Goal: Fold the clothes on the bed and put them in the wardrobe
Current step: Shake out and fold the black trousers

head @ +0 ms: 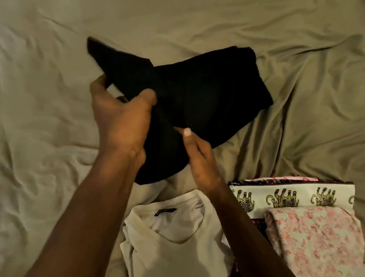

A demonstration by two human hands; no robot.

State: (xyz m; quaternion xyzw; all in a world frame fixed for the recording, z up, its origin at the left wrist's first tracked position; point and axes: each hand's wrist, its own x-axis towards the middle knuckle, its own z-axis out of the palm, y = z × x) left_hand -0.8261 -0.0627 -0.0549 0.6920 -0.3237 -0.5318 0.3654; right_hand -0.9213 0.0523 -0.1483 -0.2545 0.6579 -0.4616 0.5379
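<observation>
One black garment (pixel 214 92) lay on the rumpled beige bed sheet (pixel 55 16), in the middle of the bed ahead of the person. Both hands were on it, close together but not touching. The left hand (pixel 119 119) gripped a lifted flap of the black cloth, thumb and fingers curled round it. The right hand (pixel 197 161) reached in beside it with straight fingers, thumb tip resting on the fabric.

Nearer the person lay one white T-shirt (pixel 168 236), unfolded, collar up. To its right sat one stack of folded pieces: an elephant-print cloth (pixel 293 196), a pink floral cloth (pixel 313 242) on top of it, and a dark red patterned piece (pixel 258 223) underneath. That made three, perhaps more, as the layers hid each other.
</observation>
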